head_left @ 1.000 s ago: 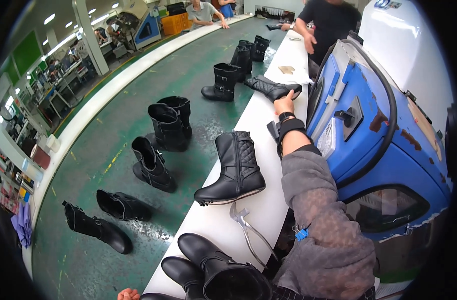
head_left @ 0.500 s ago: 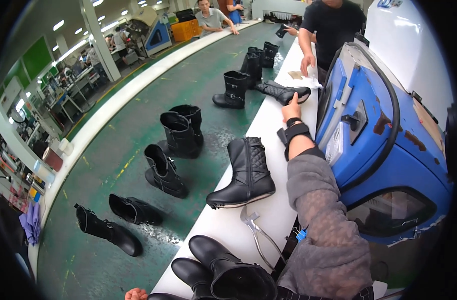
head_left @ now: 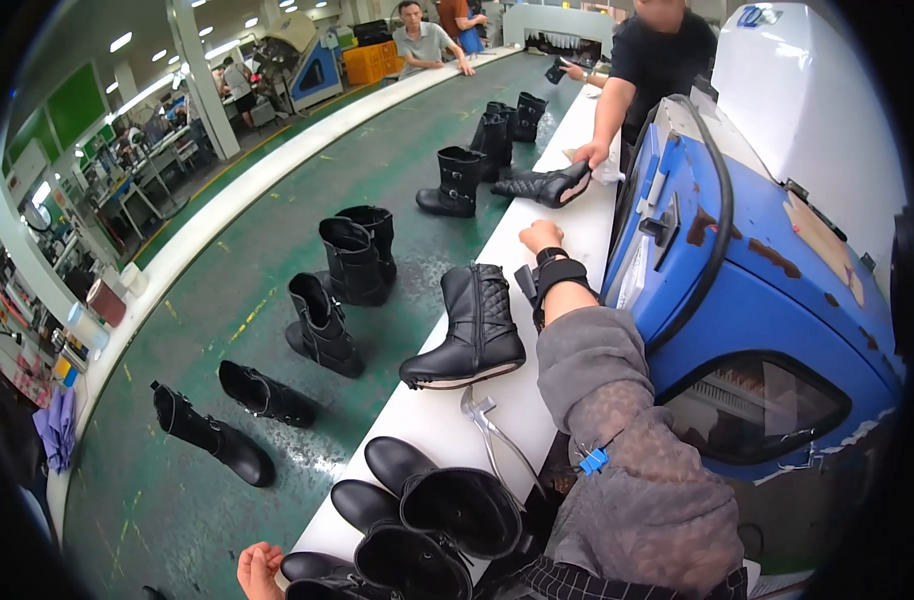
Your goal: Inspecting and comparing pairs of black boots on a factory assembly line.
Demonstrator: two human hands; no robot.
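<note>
My right hand (head_left: 544, 236), with a black strap on its wrist, is closed above the white ledge (head_left: 522, 222), apart from the quilted black boot (head_left: 545, 186) lying there. A co-worker's hand (head_left: 591, 154) grips that boot at its sole end. Closer to me, another quilted boot (head_left: 474, 330) with a side zip stands upright. A pair of metal pincers (head_left: 490, 424) lies beside it. My left hand (head_left: 260, 572) has curled fingers and holds nothing I can see, next to the toe of a black boot (head_left: 315, 566) at the lower edge.
Black boots (head_left: 353, 260) stand or lie along the green conveyor belt (head_left: 227, 300). Several more boots (head_left: 462, 510) crowd the near ledge. A blue machine (head_left: 767, 330) with rusty patches borders my right arm. Another person (head_left: 422, 45) leans on the far white rim.
My right hand has drawn back from the lying boot, its pointing finger folded in. The co-worker's hand has taken hold of that boot. My left hand has come further into view.
</note>
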